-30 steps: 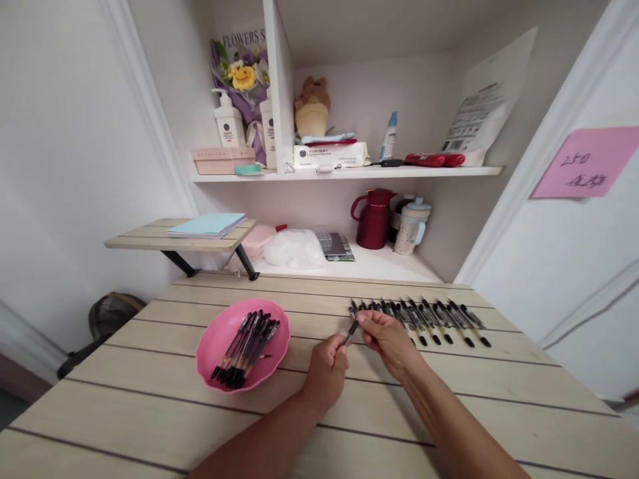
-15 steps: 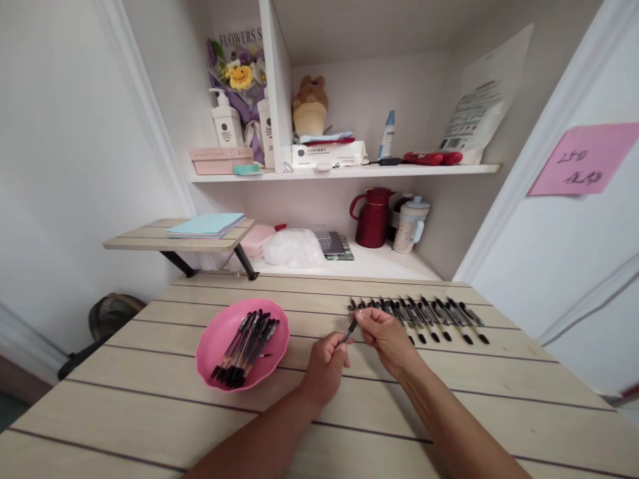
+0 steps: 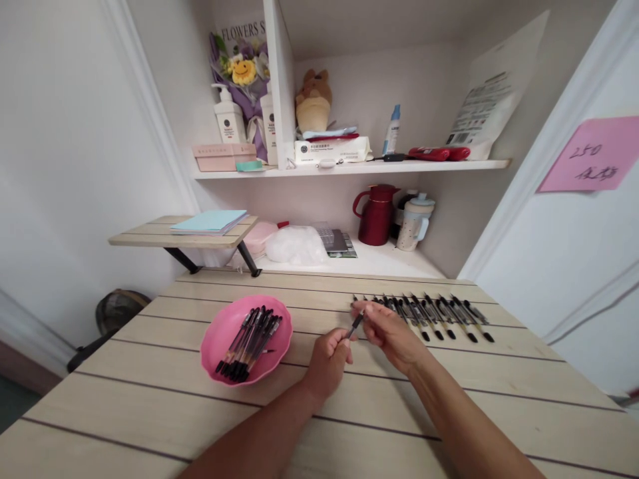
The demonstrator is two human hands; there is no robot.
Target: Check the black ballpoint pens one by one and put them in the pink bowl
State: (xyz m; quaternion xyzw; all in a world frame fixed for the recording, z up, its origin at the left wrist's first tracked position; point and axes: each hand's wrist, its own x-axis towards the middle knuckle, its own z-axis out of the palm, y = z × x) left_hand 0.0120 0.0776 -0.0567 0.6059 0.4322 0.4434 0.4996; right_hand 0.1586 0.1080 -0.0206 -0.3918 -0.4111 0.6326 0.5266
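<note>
My left hand (image 3: pixel 329 359) is closed around the lower end of a black pen (image 3: pixel 355 325) above the wooden table (image 3: pixel 150 412). My right hand (image 3: pixel 387 330) pinches the same pen's upper end, just in front of the left end of a row of several black pens (image 3: pixel 439 317) laid side by side on the table. A pink bowl (image 3: pixel 219 326) to the left of my hands holds several more black pens (image 3: pixel 249 344).
A small raised wooden stand (image 3: pixel 150 239) with a light-blue notebook (image 3: pixel 210 221) is at the table's back left. Behind, a white shelf carries a red jug (image 3: pixel 375 216), a cup, bottles, boxes and a plush toy. A pink note (image 3: pixel 589 154) sticks on the right wall.
Both hands have stayed together on the pen, shifting only slightly toward the row. The view has drifted a little.
</note>
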